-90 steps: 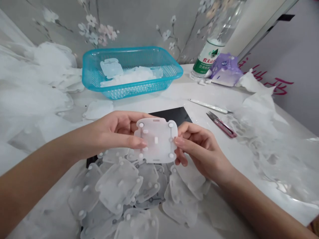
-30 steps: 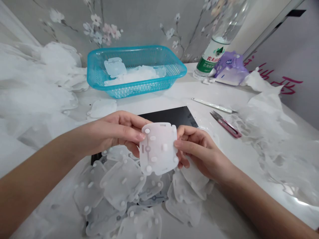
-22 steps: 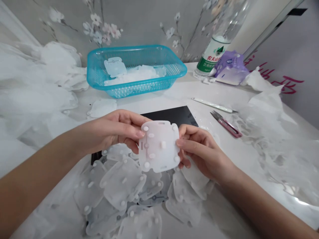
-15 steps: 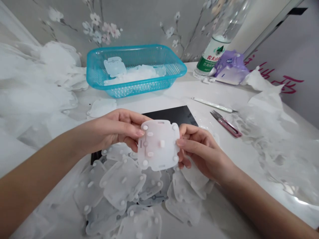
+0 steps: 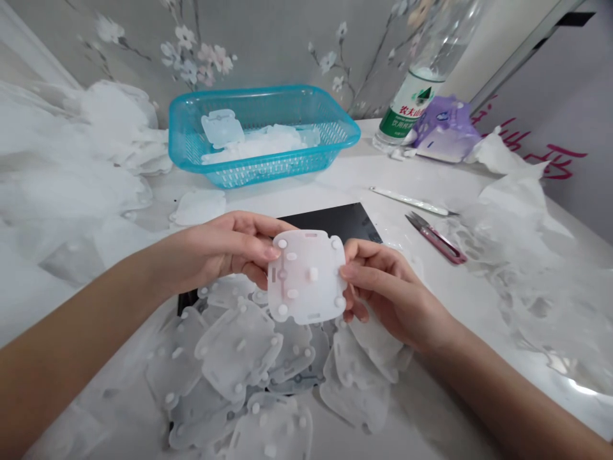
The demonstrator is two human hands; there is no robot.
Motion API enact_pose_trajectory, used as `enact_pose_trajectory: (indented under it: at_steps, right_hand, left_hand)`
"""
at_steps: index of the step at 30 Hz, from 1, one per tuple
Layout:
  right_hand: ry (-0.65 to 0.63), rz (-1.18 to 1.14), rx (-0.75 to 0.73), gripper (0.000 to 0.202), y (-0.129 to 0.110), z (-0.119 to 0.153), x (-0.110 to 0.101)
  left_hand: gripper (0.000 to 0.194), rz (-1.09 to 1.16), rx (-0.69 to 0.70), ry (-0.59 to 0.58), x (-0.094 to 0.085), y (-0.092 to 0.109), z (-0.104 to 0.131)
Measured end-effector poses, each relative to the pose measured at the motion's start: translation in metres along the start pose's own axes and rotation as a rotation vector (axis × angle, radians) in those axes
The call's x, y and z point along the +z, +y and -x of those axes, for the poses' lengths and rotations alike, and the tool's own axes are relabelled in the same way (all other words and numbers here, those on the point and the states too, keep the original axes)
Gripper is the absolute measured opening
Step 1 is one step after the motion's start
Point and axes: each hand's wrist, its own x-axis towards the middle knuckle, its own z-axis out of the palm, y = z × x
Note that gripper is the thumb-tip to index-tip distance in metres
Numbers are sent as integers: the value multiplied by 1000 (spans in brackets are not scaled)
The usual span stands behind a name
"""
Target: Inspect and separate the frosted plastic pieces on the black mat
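A translucent white silicone pad point(image 5: 306, 287) with small raised knobs and slots is held up in the middle, its broad face toward me. My left hand point(image 5: 239, 246) pinches its left edge, thumb in front and fingers behind. At the right edge, my right hand point(image 5: 383, 281) grips it the same way. Beneath both hands lies a loose pile of similar pads point(image 5: 239, 348), partly over a black flat board point(image 5: 335, 220). The fingertips behind the held pad are hidden.
Behind the hands stands a blue plastic basket point(image 5: 268, 167) with several pads inside. To the right lie pink-handled thread snips point(image 5: 437, 237) and a slim white tool point(image 5: 412, 202). A water bottle point(image 5: 407, 105) and purple packet point(image 5: 447, 128) stand at the back. White sheets point(image 5: 86, 172) heap at left.
Both hands keep their hold on the pad. It has tilted slightly, its lower edge now a little higher. The whole view has shifted by a few pixels.
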Motion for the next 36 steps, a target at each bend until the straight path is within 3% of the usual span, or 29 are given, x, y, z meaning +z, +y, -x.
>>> enact_pose_trajectory:
  at_steps: [7, 13, 22, 29, 36]
  right_hand:
    - [-24, -60, 32, 22, 0, 0, -1]
    - [-131, -11, 56, 23, 2, 1, -4]
    - [-94, 114, 25, 23, 5, 3, -3]
    - [-20, 124, 4, 22, 6, 0, -2]
    - [30, 147, -43, 21, 5, -2, -1]
  left_hand:
    - [18, -64, -28, 182, 0, -6, -7]
    - [19, -92, -17, 187, -3, -5, -7]
    - [17, -69, -22, 199, -1, -5, -8]
    - [17, -23, -53, 247, -3, -4, -8]
    - [13, 8, 3, 327, -6, -2, -7]
